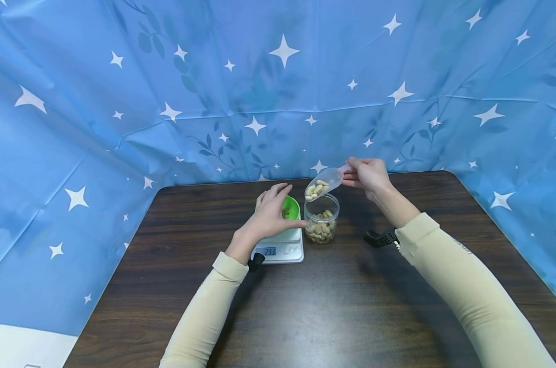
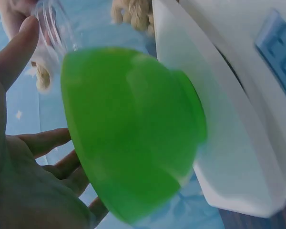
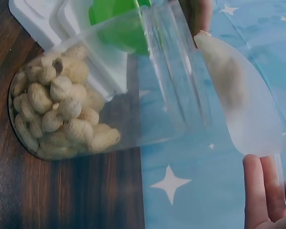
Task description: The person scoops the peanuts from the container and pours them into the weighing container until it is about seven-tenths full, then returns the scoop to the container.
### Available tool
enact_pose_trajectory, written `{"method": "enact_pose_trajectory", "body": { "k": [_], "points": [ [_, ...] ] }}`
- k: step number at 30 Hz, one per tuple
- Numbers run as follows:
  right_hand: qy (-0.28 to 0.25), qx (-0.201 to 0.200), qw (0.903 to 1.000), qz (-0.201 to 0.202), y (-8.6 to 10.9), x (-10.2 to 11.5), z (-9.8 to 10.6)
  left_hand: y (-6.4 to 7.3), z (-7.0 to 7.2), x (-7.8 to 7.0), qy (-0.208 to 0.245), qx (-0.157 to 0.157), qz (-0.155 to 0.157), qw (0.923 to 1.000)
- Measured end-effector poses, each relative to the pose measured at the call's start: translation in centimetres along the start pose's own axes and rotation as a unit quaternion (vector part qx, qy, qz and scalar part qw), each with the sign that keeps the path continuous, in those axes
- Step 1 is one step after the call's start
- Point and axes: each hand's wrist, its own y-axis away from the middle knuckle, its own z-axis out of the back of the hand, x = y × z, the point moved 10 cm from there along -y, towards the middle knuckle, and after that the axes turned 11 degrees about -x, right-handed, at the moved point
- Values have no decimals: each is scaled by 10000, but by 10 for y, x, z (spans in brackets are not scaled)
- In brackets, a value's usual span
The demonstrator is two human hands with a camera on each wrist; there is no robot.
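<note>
In the head view, my right hand grips the handle of a translucent plastic scoop loaded with peanuts. The scoop is tilted above the mouth of a clear jar, which stands upright and is partly filled with unshelled peanuts. A green bowl sits on a white kitchen scale just left of the jar. My left hand is spread beside the bowl, thumb stretched toward the jar's rim. Whether its fingers touch the bowl I cannot tell. Some peanuts show inside the bowl.
Scale and jar stand close together near the far edge of a dark wooden table. A blue cloth with white stars hangs right behind that edge. The scale's display faces me and seems to read 233.
</note>
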Motion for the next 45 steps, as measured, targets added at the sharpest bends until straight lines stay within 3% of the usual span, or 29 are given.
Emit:
{"method": "enact_pose_trajectory", "body": {
  "k": [11, 20, 25, 30, 37, 45],
  "points": [
    [-95, 42, 9999, 89, 8, 1, -16, 14, 11, 35, -10, 67, 502, 9987],
    [294, 132, 9989, 349, 13, -1, -43, 18, 12, 54, 2, 232, 685, 9974],
    [636, 136, 9955, 690, 18, 2, -56, 20, 8, 59, -14, 387, 762, 9963],
    [1150, 155, 9853, 1254, 29, 10, -68, 23, 6, 60, 35, 508, 844, 9951],
    [1729, 196, 9593, 2226, 45, 27, -82, 24, 6, 60, 47, 518, 876, 9948],
    [1595, 220, 9521, 2600, 52, 42, -82, 24, 5, 61, 122, 504, 883, 9947]
  ]
}}
